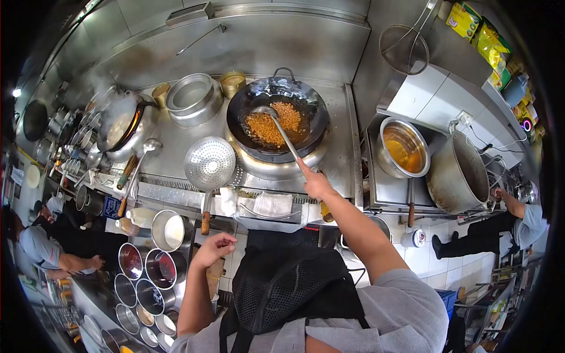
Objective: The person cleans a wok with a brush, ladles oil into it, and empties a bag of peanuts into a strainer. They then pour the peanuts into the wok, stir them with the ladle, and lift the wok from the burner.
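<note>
Ladle [284, 135] across wok rim [232, 112], right hand [318, 186] gripping, left hand [213, 250] clear

Steel tabletop [173, 141] stretching over there, metal pot [197, 117] standing between golden tins [232, 84], rounded steel ring [271, 170] sitting beneath black wok [315, 117]

Professional kitchen, restaurant style.
A long steel cooktop [173, 144] carries a big black wok [318, 115] of browned food and, to its left, a steaming pan [120, 126], with a steel wall [282, 35] on the far side. A large deep pot [456, 170] sits at right, and a strainer [404, 49] hangs at far right. Metal tubs [125, 289], some holding ingredients, crowd the near left. At least 2 other people [524, 217] in grey shirts are around, at left and right.
</note>
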Demonstrator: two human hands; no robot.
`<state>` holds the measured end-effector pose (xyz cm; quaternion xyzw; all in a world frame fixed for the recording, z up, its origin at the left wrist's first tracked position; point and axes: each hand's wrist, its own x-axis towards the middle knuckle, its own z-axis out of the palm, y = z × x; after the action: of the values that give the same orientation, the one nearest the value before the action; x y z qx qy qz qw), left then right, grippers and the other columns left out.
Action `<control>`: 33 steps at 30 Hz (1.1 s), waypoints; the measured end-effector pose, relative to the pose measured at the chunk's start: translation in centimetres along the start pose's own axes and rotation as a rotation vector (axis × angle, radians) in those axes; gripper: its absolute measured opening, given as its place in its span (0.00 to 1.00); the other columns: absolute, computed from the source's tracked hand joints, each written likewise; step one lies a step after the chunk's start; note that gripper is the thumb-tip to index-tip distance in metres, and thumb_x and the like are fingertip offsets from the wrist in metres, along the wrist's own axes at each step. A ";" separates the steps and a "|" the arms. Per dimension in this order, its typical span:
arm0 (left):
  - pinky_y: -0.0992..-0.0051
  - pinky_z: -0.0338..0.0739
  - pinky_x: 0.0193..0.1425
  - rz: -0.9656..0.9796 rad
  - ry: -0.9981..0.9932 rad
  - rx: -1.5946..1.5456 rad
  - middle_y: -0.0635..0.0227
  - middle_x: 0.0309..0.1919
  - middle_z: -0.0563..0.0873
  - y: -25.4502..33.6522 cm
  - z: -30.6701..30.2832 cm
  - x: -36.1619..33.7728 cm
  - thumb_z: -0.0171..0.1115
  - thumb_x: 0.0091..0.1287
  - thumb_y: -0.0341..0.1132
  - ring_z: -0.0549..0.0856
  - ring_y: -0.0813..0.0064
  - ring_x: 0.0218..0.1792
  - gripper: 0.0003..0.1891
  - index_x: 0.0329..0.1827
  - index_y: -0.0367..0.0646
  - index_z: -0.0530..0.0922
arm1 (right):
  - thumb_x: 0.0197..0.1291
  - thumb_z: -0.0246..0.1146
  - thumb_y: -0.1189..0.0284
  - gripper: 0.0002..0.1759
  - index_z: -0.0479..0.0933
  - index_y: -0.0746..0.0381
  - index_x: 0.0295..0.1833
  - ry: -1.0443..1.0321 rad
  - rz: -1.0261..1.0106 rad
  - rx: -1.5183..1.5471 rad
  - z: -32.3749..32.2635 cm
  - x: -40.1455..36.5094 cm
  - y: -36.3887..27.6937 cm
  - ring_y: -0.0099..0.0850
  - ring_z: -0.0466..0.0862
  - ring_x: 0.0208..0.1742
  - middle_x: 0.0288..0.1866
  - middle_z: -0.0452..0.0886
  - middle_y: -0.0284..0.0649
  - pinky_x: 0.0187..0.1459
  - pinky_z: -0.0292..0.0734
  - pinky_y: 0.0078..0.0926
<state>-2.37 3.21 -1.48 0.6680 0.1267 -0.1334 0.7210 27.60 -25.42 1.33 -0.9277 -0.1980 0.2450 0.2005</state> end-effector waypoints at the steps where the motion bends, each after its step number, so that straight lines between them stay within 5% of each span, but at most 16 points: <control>1: 0.80 0.74 0.39 -0.059 0.046 0.016 0.74 0.37 0.83 -2.9 0.1 0.4 0.70 0.61 0.29 0.79 0.84 0.35 0.14 0.50 0.38 0.82 | 0.60 0.55 0.77 0.50 0.37 0.38 0.82 0.016 -0.026 -0.008 0.2 -0.3 0.8 0.49 0.86 0.31 0.45 0.84 0.59 0.39 0.81 0.45; 5: 0.78 0.75 0.36 -0.269 0.088 0.221 0.73 0.32 0.85 -12.1 0.1 -0.1 0.70 0.63 0.32 0.79 0.85 0.32 0.11 0.47 0.43 0.83 | 0.60 0.57 0.77 0.51 0.37 0.38 0.82 0.065 -0.112 -0.023 0.9 -1.1 3.8 0.49 0.86 0.33 0.48 0.83 0.60 0.42 0.81 0.45; 10: 0.77 0.79 0.35 -0.535 -0.013 0.376 0.71 0.33 0.87 -23.7 -2.0 -1.5 0.70 0.62 0.35 0.83 0.80 0.31 0.11 0.46 0.44 0.84 | 0.61 0.59 0.76 0.50 0.40 0.38 0.81 0.038 -0.099 -0.011 0.2 -4.0 5.6 0.57 0.82 0.51 0.57 0.79 0.60 0.56 0.74 0.51; 18: 0.75 0.80 0.30 -0.553 0.147 0.426 0.71 0.32 0.87 -24.4 -3.9 0.6 0.67 0.62 0.33 0.84 0.80 0.29 0.10 0.45 0.44 0.85 | 0.61 0.60 0.72 0.49 0.41 0.37 0.81 0.109 -0.118 0.011 2.8 -7.6 7.2 0.58 0.82 0.48 0.46 0.83 0.59 0.53 0.74 0.52; 21: 0.76 0.78 0.27 -0.554 0.229 0.208 0.72 0.30 0.86 -22.5 -4.2 2.6 0.67 0.63 0.35 0.82 0.81 0.26 0.10 0.45 0.44 0.86 | 0.61 0.59 0.71 0.48 0.41 0.37 0.81 0.167 -0.096 -0.005 4.9 -8.9 8.7 0.57 0.83 0.45 0.46 0.83 0.58 0.49 0.76 0.52; 26: 0.77 0.75 0.24 -0.467 0.249 0.302 0.73 0.28 0.85 -19.1 -3.5 3.1 0.67 0.63 0.37 0.81 0.82 0.24 0.09 0.44 0.45 0.86 | 0.61 0.60 0.70 0.48 0.43 0.36 0.81 0.049 -0.035 -0.116 -2.4 -15.0 6.3 0.57 0.83 0.45 0.44 0.83 0.58 0.50 0.76 0.52; 33: 0.77 0.73 0.22 -0.473 0.194 0.317 0.73 0.27 0.85 -24.1 -4.9 1.9 0.67 0.64 0.38 0.81 0.81 0.22 0.08 0.42 0.46 0.86 | 0.60 0.59 0.71 0.48 0.41 0.38 0.81 0.018 0.010 -0.268 -3.9 -15.9 4.4 0.57 0.83 0.45 0.43 0.84 0.59 0.51 0.76 0.53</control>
<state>-9.28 6.33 -24.93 0.7338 0.3246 -0.2515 0.5413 18.11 -37.62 8.28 -0.9493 -0.2223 0.2092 0.0753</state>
